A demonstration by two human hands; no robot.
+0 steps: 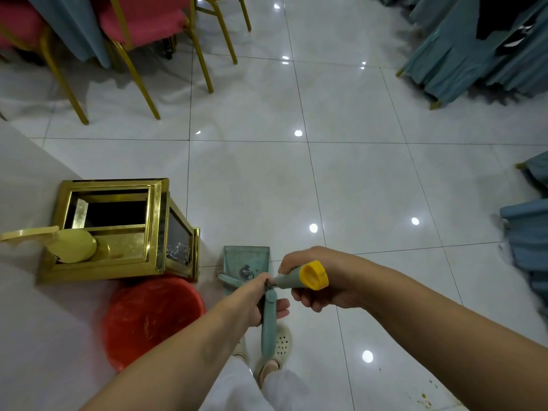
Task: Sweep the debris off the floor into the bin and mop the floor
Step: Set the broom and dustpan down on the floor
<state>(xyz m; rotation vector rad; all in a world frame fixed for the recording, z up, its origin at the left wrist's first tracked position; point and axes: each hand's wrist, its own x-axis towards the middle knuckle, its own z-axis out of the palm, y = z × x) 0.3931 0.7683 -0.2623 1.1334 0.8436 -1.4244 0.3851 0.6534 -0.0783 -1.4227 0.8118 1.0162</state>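
Observation:
A teal dustpan rests on the glossy tile floor just in front of my feet, with a small dark clump of debris in it. My left hand is shut on the dustpan's long teal handle. My right hand grips a grey-green broom handle with a yellow cap; the broom head is hidden. A gold-framed square bin stands to the left, its top opening dark and its round gold lid swung aside. A few small specks lie on the floor at the lower right.
A red bucket sits beside the bin, close to my left arm. Red chairs with gold legs stand at the back left. Chairs draped in blue-grey cloth line the right side. A white wall corner rises at the left.

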